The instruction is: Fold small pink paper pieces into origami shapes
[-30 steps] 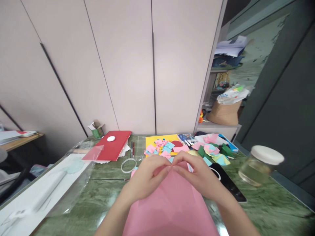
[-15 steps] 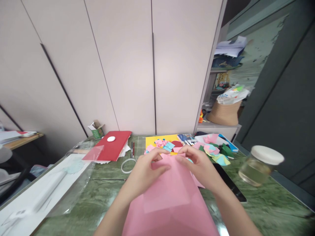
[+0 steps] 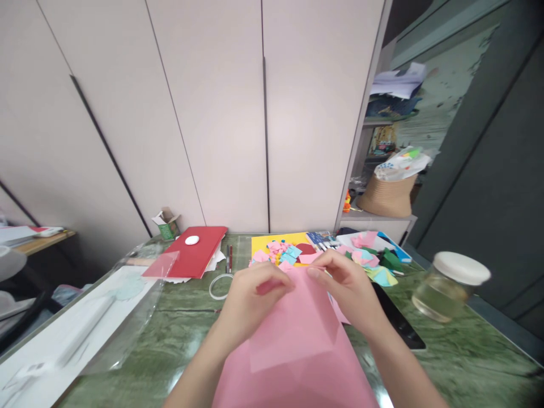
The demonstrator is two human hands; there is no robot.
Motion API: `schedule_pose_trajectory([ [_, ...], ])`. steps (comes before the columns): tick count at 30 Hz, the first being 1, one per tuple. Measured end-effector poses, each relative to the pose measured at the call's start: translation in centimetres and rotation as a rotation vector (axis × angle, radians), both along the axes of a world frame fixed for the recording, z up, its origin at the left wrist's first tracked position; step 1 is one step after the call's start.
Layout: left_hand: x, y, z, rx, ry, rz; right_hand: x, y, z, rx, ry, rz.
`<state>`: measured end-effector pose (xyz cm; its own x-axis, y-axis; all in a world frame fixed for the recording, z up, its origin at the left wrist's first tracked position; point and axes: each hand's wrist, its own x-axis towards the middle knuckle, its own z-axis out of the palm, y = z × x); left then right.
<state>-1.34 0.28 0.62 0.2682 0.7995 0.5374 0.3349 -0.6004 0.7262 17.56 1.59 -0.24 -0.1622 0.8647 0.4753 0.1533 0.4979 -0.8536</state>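
A large sheet of pink paper [image 3: 297,340] rises toward me from the lower middle, with a paler rectangular area on its upper part. My left hand [image 3: 257,294] pinches its upper left edge between thumb and fingers. At the upper right corner, my right hand [image 3: 344,283] grips the same paper with thumb and index finger. Just behind the hands lies a yellow sheet [image 3: 260,242] bearing small pink and blue folded paper pieces [image 3: 290,253]. A roll of white tape [image 3: 220,287] rests left of my left hand.
Right of my hands are a black tablet [image 3: 399,317], crumpled coloured paper [image 3: 380,266] and a lidded jar [image 3: 446,289] of pale liquid. A red folder [image 3: 198,249] carries a white round object [image 3: 192,240]. A clear plastic sleeve [image 3: 131,317] covers the left side. Cabinet doors stand behind.
My left hand has shifted slightly down, its fingers now closer together at the paper's edge. The pink paper has moved a little with the hands. My right hand is nearly where it was.
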Motion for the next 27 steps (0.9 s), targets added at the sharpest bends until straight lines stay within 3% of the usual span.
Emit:
schedule_pose_trajectory([
  [13,-0.2,0.1,0.0,0.010,0.017,0.028,-0.2,-0.2,0.0,-0.002,0.020,-0.030],
  [18,0.0,-0.8,0.6,-0.045,0.121,-0.022,1.1,-0.3,1.1,-0.040,-0.189,0.003],
  [22,1.6,-2.7,0.6,-0.055,0.279,-0.235,4.0,-2.5,2.8,-0.021,-0.441,0.028],
  [26,3.3,-4.3,-1.4,0.073,0.485,-0.597,5.8,-6.1,3.3,0.022,-0.632,0.241],
  [27,3.5,-4.6,-2.0,0.104,0.496,-0.616,5.9,-6.9,3.1,0.011,-0.637,0.206],
])
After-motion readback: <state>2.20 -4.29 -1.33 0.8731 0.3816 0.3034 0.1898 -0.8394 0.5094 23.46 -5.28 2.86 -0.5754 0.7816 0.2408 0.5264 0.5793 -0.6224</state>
